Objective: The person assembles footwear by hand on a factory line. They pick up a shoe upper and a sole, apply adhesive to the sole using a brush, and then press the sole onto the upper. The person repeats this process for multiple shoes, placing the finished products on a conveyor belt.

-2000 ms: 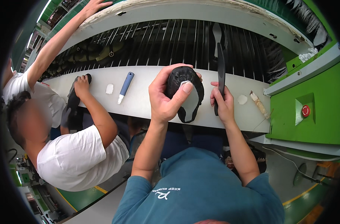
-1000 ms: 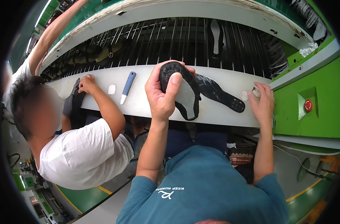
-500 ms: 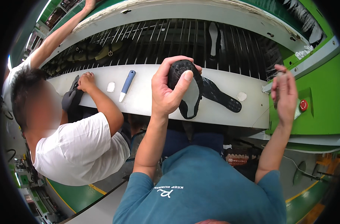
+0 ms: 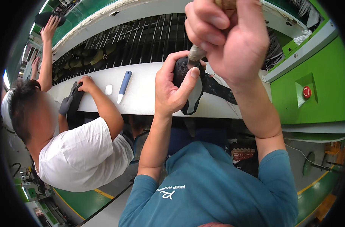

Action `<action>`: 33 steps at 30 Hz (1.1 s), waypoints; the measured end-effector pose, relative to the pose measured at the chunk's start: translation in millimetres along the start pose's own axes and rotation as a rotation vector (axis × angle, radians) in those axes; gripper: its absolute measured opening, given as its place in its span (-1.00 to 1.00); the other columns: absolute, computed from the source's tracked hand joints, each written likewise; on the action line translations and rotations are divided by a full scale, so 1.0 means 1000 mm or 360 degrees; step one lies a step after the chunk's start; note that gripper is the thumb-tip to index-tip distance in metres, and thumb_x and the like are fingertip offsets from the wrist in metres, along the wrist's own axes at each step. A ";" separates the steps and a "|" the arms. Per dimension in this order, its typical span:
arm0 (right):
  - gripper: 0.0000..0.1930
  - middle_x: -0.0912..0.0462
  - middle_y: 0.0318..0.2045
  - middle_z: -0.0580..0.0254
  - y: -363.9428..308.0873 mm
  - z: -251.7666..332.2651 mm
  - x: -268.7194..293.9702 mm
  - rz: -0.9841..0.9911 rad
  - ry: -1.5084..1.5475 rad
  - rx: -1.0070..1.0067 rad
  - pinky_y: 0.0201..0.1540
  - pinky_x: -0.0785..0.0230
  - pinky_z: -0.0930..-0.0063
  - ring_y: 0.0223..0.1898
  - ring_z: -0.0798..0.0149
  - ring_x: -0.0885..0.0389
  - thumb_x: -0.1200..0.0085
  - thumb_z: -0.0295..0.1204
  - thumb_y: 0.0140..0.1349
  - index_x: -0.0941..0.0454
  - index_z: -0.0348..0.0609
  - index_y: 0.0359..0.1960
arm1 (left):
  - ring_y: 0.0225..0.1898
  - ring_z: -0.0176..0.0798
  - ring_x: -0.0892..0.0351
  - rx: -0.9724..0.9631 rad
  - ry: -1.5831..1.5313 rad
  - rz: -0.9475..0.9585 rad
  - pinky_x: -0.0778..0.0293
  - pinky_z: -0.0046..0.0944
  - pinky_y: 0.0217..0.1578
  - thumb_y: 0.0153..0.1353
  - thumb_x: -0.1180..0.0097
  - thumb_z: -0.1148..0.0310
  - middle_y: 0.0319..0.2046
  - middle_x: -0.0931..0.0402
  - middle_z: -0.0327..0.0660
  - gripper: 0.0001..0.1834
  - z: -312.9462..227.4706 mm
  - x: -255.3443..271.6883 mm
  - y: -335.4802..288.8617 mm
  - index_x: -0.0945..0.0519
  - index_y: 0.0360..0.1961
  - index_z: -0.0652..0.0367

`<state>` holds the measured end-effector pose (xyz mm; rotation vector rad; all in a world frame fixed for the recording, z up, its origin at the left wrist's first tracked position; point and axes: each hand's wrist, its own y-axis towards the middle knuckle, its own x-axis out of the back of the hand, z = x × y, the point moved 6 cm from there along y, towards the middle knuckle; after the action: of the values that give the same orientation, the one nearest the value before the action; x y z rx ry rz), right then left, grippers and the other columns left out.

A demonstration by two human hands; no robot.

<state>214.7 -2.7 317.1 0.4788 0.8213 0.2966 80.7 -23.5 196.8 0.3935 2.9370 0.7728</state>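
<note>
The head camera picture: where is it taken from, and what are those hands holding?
No robot here: a person in a teal shirt wears the camera on their head, looking down. The bare left hand holds a black, rounded shoe piece with a grey panel. The right hand, raised close to the camera, grips a pale, wrapped, stick-like tool, its end at the shoe piece. On the white worktop lie a blue-handled tool with a white tip, a small white piece and a flat black sole.
</note>
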 end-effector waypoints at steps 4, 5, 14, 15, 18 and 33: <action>-0.37 -0.23 -0.58 0.44 -0.005 -0.001 -0.008 -0.0113 -0.0033 0.0004 -0.60 0.00 0.54 -0.66 0.49 -0.06 0.28 0.29 0.73 -0.48 -0.03 -0.15 | -0.25 -0.48 -0.62 -0.0035 0.0056 0.0008 -0.56 -0.41 -0.13 0.51 -0.34 0.36 -0.14 -0.82 -0.21 -0.60 0.001 0.002 -0.002 -0.60 0.24 0.34; -0.37 -0.22 -0.59 0.44 -0.006 0.001 -0.012 -0.0142 -0.0050 -0.0004 -0.60 0.00 0.54 -0.66 0.49 -0.06 0.28 0.29 0.73 -0.48 -0.03 -0.15 | -0.26 -0.48 -0.60 -0.0034 0.0060 -0.0001 -0.55 -0.41 -0.14 0.51 -0.33 0.35 -0.14 -0.81 -0.21 -0.60 0.001 0.004 -0.002 -0.60 0.25 0.35; -0.30 -0.24 -0.61 0.45 0.001 -0.011 -0.001 0.0042 -0.0143 0.0066 -0.63 0.06 0.57 -0.67 0.52 -0.05 0.27 0.37 0.68 -0.45 -0.07 -0.18 | -0.33 -0.49 -0.49 -0.0096 -0.0063 -0.0031 -0.44 -0.41 -0.25 0.57 -0.18 0.30 -0.32 -0.66 -0.30 -0.60 0.010 0.002 0.000 -0.59 0.27 0.37; -0.30 -0.26 -0.60 0.44 0.000 -0.011 -0.002 0.0039 -0.0183 0.0087 -0.63 0.06 0.58 -0.67 0.53 -0.06 0.26 0.38 0.67 -0.45 -0.08 -0.19 | -0.34 -0.48 -0.49 -0.0106 -0.0044 -0.0035 -0.43 -0.40 -0.26 0.58 -0.17 0.30 -0.34 -0.65 -0.30 -0.60 0.013 0.003 0.001 -0.59 0.26 0.38; -0.32 -0.28 -0.59 0.43 0.000 -0.017 -0.003 0.0024 -0.0258 0.0134 -0.63 0.06 0.59 -0.67 0.54 -0.08 0.22 0.35 0.67 -0.45 -0.08 -0.18 | -0.35 -0.46 -0.48 -0.0172 -0.0023 -0.0070 -0.42 -0.38 -0.28 0.57 -0.16 0.33 -0.34 -0.65 -0.26 -0.61 0.013 0.003 0.004 -0.59 0.26 0.38; -0.42 -0.40 -0.52 0.40 0.007 -0.021 -0.002 -0.0130 -0.0530 0.0348 -0.61 0.02 0.65 -0.65 0.60 -0.19 0.03 0.23 0.68 -0.42 -0.10 -0.17 | -0.43 -0.31 -0.58 -0.0382 0.0236 -0.0130 -0.52 -0.29 -0.30 0.48 -0.18 0.50 -0.38 -0.67 -0.14 -0.69 0.022 -0.006 0.015 -0.62 0.20 0.33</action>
<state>197.4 8.4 309.2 0.6768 0.5478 0.0472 93.2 -1.9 185.5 0.2035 2.9203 1.1726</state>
